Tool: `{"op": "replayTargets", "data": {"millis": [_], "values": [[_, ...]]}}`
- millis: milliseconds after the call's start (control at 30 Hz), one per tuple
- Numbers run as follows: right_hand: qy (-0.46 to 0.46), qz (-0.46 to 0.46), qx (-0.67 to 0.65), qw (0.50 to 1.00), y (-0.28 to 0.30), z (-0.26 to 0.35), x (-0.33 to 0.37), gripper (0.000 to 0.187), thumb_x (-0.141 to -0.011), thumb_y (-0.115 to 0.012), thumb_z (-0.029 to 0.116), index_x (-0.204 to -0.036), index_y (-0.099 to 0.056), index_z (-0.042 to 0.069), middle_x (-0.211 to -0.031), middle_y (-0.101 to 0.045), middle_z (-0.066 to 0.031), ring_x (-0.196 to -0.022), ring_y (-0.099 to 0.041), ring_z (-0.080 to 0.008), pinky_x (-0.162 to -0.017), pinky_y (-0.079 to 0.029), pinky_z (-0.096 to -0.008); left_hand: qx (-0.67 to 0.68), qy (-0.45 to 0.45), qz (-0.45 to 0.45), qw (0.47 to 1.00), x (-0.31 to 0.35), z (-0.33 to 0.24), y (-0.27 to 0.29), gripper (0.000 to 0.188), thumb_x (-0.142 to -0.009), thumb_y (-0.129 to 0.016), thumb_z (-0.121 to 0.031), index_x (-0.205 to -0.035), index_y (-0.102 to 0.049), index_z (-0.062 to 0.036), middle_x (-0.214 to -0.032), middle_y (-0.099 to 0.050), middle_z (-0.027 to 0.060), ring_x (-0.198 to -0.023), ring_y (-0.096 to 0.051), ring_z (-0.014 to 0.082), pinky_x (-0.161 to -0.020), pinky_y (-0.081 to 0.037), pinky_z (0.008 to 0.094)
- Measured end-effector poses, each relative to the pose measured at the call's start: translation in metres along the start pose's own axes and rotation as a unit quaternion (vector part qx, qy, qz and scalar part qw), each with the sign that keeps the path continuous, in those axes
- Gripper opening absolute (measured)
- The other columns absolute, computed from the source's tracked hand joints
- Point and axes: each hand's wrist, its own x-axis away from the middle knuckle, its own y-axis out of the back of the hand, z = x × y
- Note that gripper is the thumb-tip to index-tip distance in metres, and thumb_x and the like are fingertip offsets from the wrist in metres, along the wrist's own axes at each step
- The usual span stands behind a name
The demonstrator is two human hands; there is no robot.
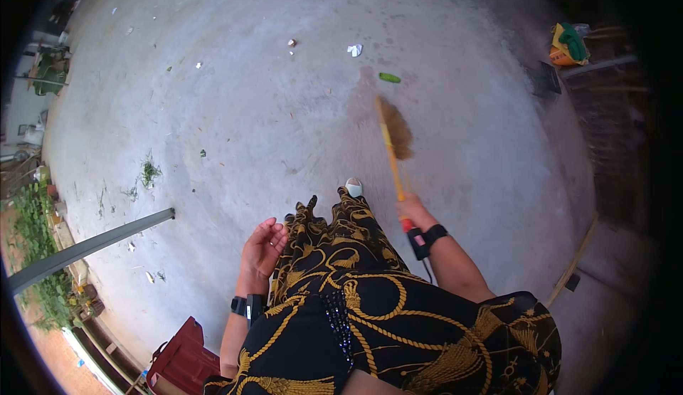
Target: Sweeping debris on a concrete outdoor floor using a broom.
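Observation:
My right hand point(418, 213) is wrapped around the handle of a broom point(392, 151), with a yellow-orange shaft and a red grip end. Its brown bristle head fans out to the right over the concrete floor point(270, 103); whether it touches the floor is hard to tell. A green oblong thing point(389, 77) lies just beyond the bristles, beside a damp patch. White crumpled scraps point(355, 50) are farther off. Beside my left thigh hangs my left hand point(265, 245), empty, with its fingers loosely bent and apart.
Shredded greens point(149, 172) and small bits of litter are scattered at left. A metal post point(92, 249) slants in from the left, near plants point(35, 253). A dark red chair-like object point(183, 358) stands behind my left arm. A yellow-green bag point(569, 45) sits at far right.

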Motion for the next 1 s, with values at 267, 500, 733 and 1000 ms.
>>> {"op": "replayTargets", "data": {"millis": [267, 500, 733, 1000], "values": [[-0.015, 0.286, -0.087, 0.954, -0.101, 0.127, -0.066, 0.06, -0.076, -0.053, 0.0, -0.134, -0.036, 0.007, -0.063, -0.049, -0.0019, -0.045, -0.046, -0.0088, -0.039, -0.041, -0.0238, -0.003, -0.033, -0.035, 0.999, 0.002, 0.005, -0.047, 0.018, -0.088, -0.048, -0.01, -0.104, -0.051, -0.0027, -0.091, -0.059, 0.0093, -0.088, -0.059, 0.0234, -0.078, -0.049, 0.0334], [0.123, 0.231, 0.037, 0.964, -0.056, 0.154, -0.034, 0.066, -0.078, -0.056, 0.005, -0.138, -0.029, 0.01, -0.065, -0.05, -0.0008, -0.045, -0.044, -0.0073, -0.038, -0.039, -0.0224, 0.023, -0.067, -0.035, 0.997, -0.019, -0.013, -0.061, 0.019, -0.087, -0.05, -0.01, -0.104, -0.052, -0.0021, -0.092, -0.059, 0.0094, -0.088, -0.059, 0.0238, -0.079, -0.049, 0.034], [0.082, -0.068, 0.049, 0.993, 0.047, 0.14, -0.017, 0.061, -0.078, -0.055, 0.008, -0.136, -0.034, 0.011, -0.066, -0.051, -0.0042, -0.044, -0.046, -0.0105, -0.039, -0.041, -0.0253, 0.014, -0.033, 0.028, 0.999, -0.078, -0.042, -0.087, 0.02, -0.087, -0.05, -0.01, -0.104, -0.052, -0.0008, -0.091, -0.059, 0.0105, -0.087, -0.059, 0.0243, -0.078, -0.05, 0.0338], [-0.008, -0.186, 0.088, 0.979, 0.124, 0.114, -0.123, 0.04, -0.072, -0.047, 0.0, -0.112, -0.05, 0.003, -0.065, -0.055, -0.0086, -0.046, -0.052, -0.0171, -0.04, -0.044, -0.0314, -0.072, 0.024, 0.054, 0.996, -0.13, -0.108, -0.125, 0.018, -0.088, -0.051, -0.011, -0.104, -0.053, -0.0024, -0.091, -0.06, 0.0089, -0.087, -0.06, 0.023, -0.079, -0.05, 0.0336]]}}
